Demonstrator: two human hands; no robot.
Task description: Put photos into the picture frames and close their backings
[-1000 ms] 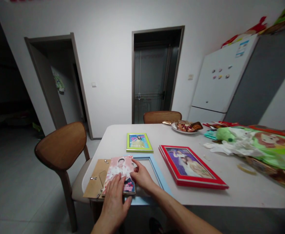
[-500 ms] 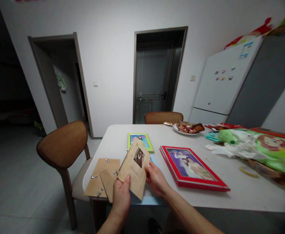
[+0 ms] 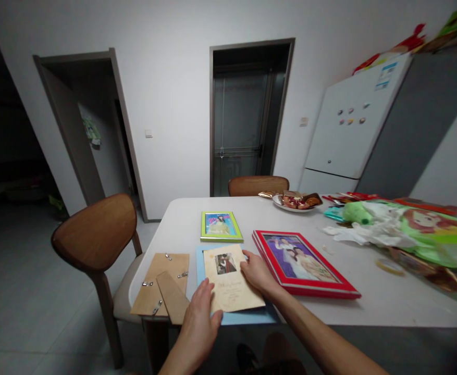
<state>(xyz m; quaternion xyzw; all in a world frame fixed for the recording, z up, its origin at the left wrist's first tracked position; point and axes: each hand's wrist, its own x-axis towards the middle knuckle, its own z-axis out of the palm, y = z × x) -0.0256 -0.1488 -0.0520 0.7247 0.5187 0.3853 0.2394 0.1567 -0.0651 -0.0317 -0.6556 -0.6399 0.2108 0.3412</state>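
A beige card [image 3: 231, 285] with a small photo and printed lettering lies over a light-blue sheet [image 3: 247, 316] at the table's front edge. My left hand [image 3: 200, 317] is at the card's lower left edge, thumb and fingers apart. On the opposite side, my right hand [image 3: 257, 273] has its bent fingers on the card's right edge; its thumb is hidden. Left of the card is a brown frame backing board [image 3: 175, 260] with metal clips and a stand leg [image 3: 172, 297]. A green photo frame [image 3: 221, 227] lies beyond it, and red photo frames [image 3: 306, 263] are stacked to the right.
A plate of food [image 3: 296, 202] stands at the table's far side. Green packaging [image 3: 431, 224], white tissue [image 3: 372, 226] and a roll of tape [image 3: 390, 267] are on the right. Wooden chairs stand at the left [image 3: 95, 229] and back [image 3: 257, 185].
The card has come down from a tilted, raised position onto the blue sheet, uncovering the green frame. My left hand has loosened from its lower left edge. The view has shifted slightly.
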